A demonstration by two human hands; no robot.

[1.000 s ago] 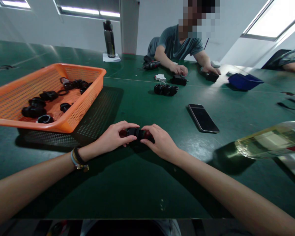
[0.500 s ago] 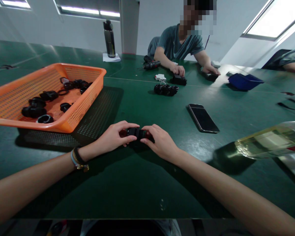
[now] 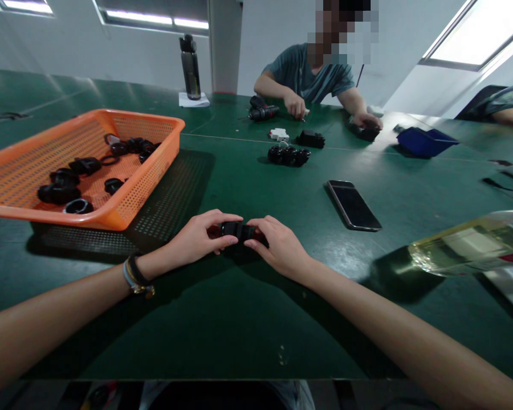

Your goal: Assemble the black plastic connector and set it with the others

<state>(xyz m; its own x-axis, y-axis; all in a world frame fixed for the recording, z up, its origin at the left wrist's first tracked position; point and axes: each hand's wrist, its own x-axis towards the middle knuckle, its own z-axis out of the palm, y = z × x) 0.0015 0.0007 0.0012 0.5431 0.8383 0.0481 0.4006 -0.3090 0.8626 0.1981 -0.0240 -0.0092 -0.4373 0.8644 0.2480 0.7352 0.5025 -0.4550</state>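
A small black ribbed part [image 3: 238, 230] lies sideways between my two hands, low over the green table [image 3: 222, 324]. My left hand [image 3: 205, 232] grips its left end between thumb and fingers. Around the right end, the thumb and fingers of my right hand [image 3: 277, 245] are closed. Both ends are partly hidden by my fingers, and I cannot make out its exact kind. Left of my hands stands an orange plastic basket [image 3: 123, 219] with several black round parts [image 3: 58, 193] inside.
A phone [image 3: 354, 206] and a bottle of yellow liquid [image 3: 474, 244] lie to the right. Farther back are a black cluster of parts [image 3: 288, 155], a black block [image 3: 311, 138], a power drill [image 3: 263, 109], a blue bin [image 3: 427, 141] and a dark water bottle [image 3: 190, 68]. A co-worker sits opposite.
My hands and the black part look unmoved. Across the table, the co-worker's hand has left the black block and moved back toward the body, now pinching something small.
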